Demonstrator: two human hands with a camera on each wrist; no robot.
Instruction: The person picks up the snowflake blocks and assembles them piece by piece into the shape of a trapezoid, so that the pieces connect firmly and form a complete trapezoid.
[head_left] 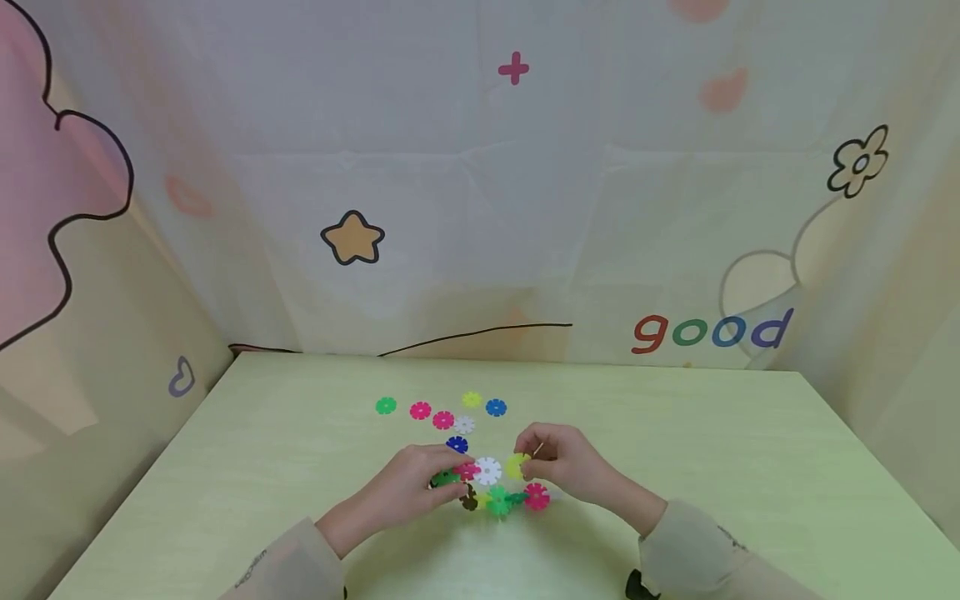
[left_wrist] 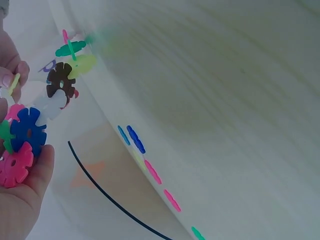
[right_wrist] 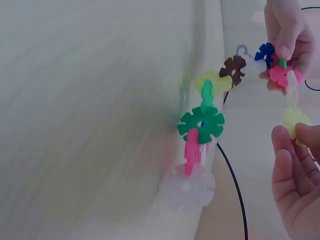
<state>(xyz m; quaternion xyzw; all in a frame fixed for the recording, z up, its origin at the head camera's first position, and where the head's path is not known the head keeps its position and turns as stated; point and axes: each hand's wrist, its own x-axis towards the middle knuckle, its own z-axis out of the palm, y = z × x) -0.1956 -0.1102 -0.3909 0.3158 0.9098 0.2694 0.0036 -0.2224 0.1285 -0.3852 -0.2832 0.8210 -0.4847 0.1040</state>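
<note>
A curved chain of slotted plastic snowflake discs hangs between the two hands. The left hand (head_left: 416,479) grips one end, around a pink disc (left_wrist: 15,165), a blue disc (left_wrist: 28,131) and a green one. Between finger and thumb, the right hand (head_left: 566,462) pinches a yellow disc (right_wrist: 295,120), which meets the upright white disc (head_left: 487,472) beside the left fingers. Further along the chain come a brown disc (right_wrist: 233,70), a pale yellow disc (right_wrist: 214,82), a dark green disc (right_wrist: 201,124), a pink disc (right_wrist: 192,152) and, at its free end, a translucent white disc (right_wrist: 187,187).
Loose discs lie on the pale table (head_left: 300,417) beyond the hands: a green one (head_left: 386,406), two pink ones (head_left: 421,410), a yellow one (head_left: 471,399), a white one (head_left: 464,425), and two blue ones (head_left: 496,407). A printed curtain (head_left: 450,208) stands behind the table's far edge.
</note>
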